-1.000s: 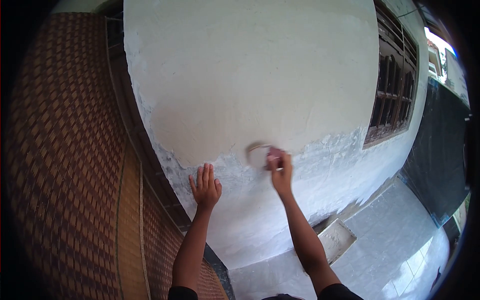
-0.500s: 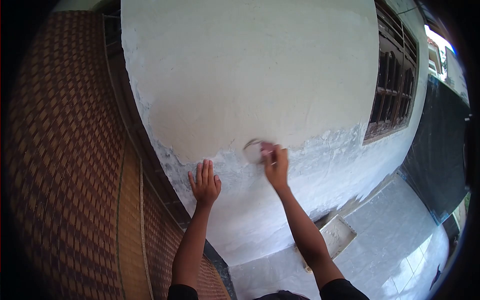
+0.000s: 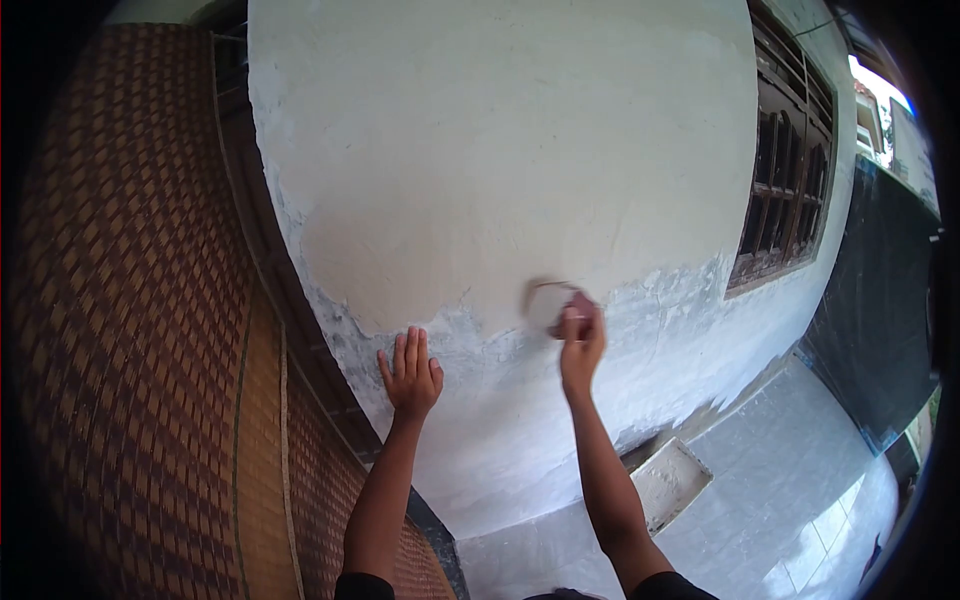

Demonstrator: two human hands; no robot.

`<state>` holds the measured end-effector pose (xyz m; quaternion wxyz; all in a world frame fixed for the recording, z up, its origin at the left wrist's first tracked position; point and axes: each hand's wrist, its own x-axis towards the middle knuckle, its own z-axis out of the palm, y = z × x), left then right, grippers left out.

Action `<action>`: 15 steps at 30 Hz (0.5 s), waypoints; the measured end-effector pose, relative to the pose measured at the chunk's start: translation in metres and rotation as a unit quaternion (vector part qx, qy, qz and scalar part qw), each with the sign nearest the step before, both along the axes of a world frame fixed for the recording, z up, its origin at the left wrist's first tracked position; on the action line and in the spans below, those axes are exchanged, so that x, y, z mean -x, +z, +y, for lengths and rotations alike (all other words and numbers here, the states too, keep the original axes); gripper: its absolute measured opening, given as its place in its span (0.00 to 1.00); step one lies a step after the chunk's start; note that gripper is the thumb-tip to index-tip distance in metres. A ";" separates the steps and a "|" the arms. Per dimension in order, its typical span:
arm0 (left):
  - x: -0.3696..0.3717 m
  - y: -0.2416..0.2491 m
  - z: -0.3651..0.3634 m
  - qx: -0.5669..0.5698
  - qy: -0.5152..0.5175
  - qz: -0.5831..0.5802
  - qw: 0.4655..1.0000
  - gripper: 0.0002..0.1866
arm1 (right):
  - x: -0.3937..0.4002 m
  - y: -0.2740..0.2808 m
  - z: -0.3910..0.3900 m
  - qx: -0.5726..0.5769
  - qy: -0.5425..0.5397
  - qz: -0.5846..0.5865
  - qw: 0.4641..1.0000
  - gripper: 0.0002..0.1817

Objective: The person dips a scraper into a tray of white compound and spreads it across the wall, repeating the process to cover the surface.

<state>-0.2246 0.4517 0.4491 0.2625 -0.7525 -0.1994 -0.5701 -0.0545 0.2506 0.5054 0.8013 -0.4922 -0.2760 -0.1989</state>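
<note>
My left hand [image 3: 411, 380] lies flat on the wall [image 3: 500, 170], fingers stretched upward, at the edge where the cream paint gives way to a rough whitish-grey lower part. To its right, my right hand [image 3: 583, 355] is closed on a piece of reddish-brown sandpaper [image 3: 580, 303]. A loose end of the sandpaper curls out to the left in a loop and is blurred by motion. The sandpaper is at the wall along the ragged paint edge; the side facing the wall is hidden.
Woven mats [image 3: 130, 250] hang along the left, beside a dark door frame. At the right are a wooden window [image 3: 785, 160] and a dark sheet [image 3: 875, 300]. A whitish tray [image 3: 690, 490] with residue sits on the tiled floor [image 3: 760, 480] at the wall's foot.
My right hand has moved to the right and slightly down along the wall with the sandpaper. My left hand stays flat in nearly the same place.
</note>
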 end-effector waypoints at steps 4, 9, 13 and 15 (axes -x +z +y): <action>0.003 -0.001 -0.002 0.010 -0.001 0.014 1.000 0.25 | 0.021 -0.005 0.018 0.184 -0.081 -0.129 0.971 0.14; 0.000 -0.001 0.001 0.001 -0.006 0.000 1.000 0.25 | 0.004 0.002 -0.010 -0.025 -0.042 0.005 0.999 0.10; 0.000 0.000 0.000 0.001 -0.006 0.005 1.000 0.25 | 0.023 -0.002 0.012 0.110 -0.054 -0.173 0.977 0.11; 0.002 0.001 0.000 0.001 0.003 0.013 1.000 0.25 | 0.006 -0.015 0.017 0.142 -0.107 -0.125 0.976 0.13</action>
